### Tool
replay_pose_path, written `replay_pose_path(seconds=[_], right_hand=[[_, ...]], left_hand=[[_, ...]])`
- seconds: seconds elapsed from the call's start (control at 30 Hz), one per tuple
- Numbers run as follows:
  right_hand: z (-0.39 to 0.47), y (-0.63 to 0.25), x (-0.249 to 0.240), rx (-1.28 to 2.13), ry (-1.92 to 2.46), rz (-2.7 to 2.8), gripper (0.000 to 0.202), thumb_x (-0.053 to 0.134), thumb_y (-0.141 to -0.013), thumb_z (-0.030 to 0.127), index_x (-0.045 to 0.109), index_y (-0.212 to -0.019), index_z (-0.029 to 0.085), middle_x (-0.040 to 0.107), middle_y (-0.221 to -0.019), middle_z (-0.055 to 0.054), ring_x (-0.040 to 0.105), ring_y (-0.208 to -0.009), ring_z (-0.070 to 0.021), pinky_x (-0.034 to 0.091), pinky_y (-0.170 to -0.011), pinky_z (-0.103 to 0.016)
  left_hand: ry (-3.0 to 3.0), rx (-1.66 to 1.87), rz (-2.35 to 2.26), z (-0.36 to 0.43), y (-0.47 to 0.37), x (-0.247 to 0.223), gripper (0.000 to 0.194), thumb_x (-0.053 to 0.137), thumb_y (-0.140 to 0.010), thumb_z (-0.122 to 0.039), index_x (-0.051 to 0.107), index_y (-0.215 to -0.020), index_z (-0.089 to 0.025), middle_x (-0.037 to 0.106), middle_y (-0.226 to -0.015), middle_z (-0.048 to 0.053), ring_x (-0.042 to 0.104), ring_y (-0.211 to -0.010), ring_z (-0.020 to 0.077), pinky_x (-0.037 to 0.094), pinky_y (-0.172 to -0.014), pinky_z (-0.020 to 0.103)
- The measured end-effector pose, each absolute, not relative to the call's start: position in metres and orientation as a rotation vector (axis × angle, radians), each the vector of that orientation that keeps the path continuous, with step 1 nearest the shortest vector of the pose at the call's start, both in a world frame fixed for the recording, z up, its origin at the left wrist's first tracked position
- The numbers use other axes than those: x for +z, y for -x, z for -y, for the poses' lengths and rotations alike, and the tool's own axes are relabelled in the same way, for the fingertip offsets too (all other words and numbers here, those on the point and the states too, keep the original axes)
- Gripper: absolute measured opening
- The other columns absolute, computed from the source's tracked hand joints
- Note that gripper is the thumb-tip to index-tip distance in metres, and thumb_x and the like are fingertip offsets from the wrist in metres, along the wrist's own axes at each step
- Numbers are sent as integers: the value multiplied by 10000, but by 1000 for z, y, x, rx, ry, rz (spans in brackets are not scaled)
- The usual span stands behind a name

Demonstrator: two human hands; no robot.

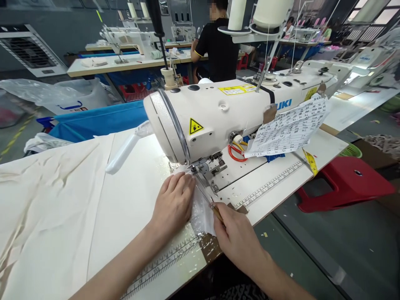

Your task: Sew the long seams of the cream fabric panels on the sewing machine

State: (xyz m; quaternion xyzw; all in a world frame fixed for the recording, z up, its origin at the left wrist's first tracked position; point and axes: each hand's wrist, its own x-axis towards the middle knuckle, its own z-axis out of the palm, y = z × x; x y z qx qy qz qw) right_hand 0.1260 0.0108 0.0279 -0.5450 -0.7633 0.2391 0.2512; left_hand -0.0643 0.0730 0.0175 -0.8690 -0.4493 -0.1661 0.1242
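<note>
My left hand (175, 196) presses bent, closed fingers onto thin white fabric (201, 212) beside the presser foot of a white sewing machine (206, 112); its fingertips are partly hidden. Between the fingers of my right hand (236, 233) is an awl (216, 211) with a wooden handle. Its thin metal shaft slants up and left toward the needle area, where the tip is hard to make out. The fabric hangs over the table's front edge between both hands.
Cream cloth (37, 200) spreads over the left of the table. A handwritten sheet (287, 125) leans on the machine. Ruler tape (268, 183) runs along the table, with a yellow tape measure (310, 161) farther right. A red stool (346, 183) stands right; another person (218, 50) sits behind.
</note>
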Motion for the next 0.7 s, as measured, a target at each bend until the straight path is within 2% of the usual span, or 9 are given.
replay_pose_path(seconds=[0.2, 0.37, 0.53, 0.7], right_hand=[[-2, -135, 29, 557, 1503, 2152, 274, 374, -930, 99, 595, -1087, 142, 704, -879, -76, 664, -714, -229, 411, -580, -306], [6, -154, 28, 607, 1488, 2070, 271, 373, -960, 148, 586, -1128, 166, 703, -899, -52, 657, -709, -209, 419, -595, -300], [7, -172, 26, 754, 1517, 1913, 234, 355, -1006, 236, 581, -961, 194, 592, -705, -1, 548, -582, -169, 407, -561, -278], [6, -177, 26, 827, 1482, 1855, 229, 365, -1024, 259, 497, -842, 218, 583, -730, 2, 527, -607, -151, 408, -590, -266]], left_hand=[[2599, -490, 1258, -58, 48, 14, 412, 394, -982, -276, 595, -1248, -34, 597, -1324, 183, 502, -1279, 322, 414, -1063, 493], [2574, -435, 1276, -60, 49, 10, 431, 381, -960, -227, 566, -1292, -23, 577, -1347, 187, 496, -1287, 326, 384, -1079, 498], [2580, -418, 1251, -60, 50, 11, 443, 348, -959, -215, 565, -1293, -20, 581, -1338, 191, 486, -1295, 327, 358, -1095, 504], [2550, -426, 1269, -56, 47, 13, 425, 351, -995, -288, 596, -1255, -59, 610, -1305, 159, 505, -1271, 308, 352, -1111, 495]])
